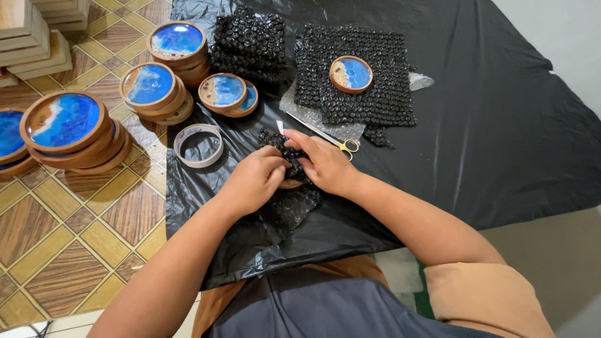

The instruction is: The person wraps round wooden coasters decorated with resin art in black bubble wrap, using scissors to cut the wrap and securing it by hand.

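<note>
My left hand [253,178] and my right hand [325,164] both grip a bundle of black bubble wrap [289,203] folded around a round wooden piece whose brown rim peeks out between my fingers. It rests on a black plastic sheet [476,125] spread on the floor. Just beyond my right hand lie gold-handled scissors [332,139]. A flat piece of black bubble wrap [357,78] farther back carries a small round wooden coaster with a blue centre [351,74]. A roll of tape [199,144] sits left of my left hand.
Stacks of round wooden pieces with blue resin centres [66,125] [150,87] [178,42] [226,92] stand at the left on the wood-pattern tile floor. A folded pile of black bubble wrap [249,45] lies at the back. Pale wooden blocks [28,37] are at the top left.
</note>
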